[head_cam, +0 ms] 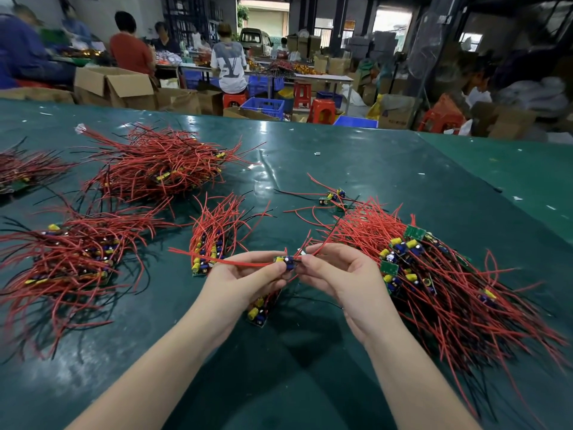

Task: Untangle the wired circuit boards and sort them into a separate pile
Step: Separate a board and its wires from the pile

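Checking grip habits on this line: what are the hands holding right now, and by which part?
One small circuit board, pinched between both hands: left hand at its left end, right hand at its right end where the red wires leave.

Only one mark reads clearly: a large grey "LV" monogram on the back of the white shirt (228, 65) of a seated person at upper centre; printing on a cardboard box (395, 114) at right is too blurred to read

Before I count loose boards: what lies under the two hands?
Under the left hand and right hand lies a small board stack on the green mat; its upper end is hidden by the hands.
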Demonstrator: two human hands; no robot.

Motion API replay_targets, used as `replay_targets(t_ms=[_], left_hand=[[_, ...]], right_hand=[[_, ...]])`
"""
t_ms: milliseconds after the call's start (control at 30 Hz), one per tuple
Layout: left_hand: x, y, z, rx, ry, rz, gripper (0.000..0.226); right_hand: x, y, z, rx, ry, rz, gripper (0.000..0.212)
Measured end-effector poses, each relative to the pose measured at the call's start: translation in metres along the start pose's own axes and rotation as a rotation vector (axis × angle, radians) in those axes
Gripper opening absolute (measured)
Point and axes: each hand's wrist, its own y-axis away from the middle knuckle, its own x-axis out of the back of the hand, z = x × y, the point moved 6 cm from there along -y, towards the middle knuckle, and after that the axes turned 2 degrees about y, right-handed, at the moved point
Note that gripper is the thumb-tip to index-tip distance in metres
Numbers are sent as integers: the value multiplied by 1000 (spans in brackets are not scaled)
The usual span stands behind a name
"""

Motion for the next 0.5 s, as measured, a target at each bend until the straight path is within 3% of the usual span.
replay_targets(t_ms=[133, 267, 500], left_hand=[[3, 1, 0, 31, 3, -3, 19], [4, 0, 1, 75, 9, -20, 29], [-1, 2, 1, 71, 54, -78, 21]], right_hand=[[-3, 0, -4, 20, 89, -48, 14], [-10, 2, -10, 85, 162, -114, 19], [-4, 4, -8, 107, -2, 53, 12]])
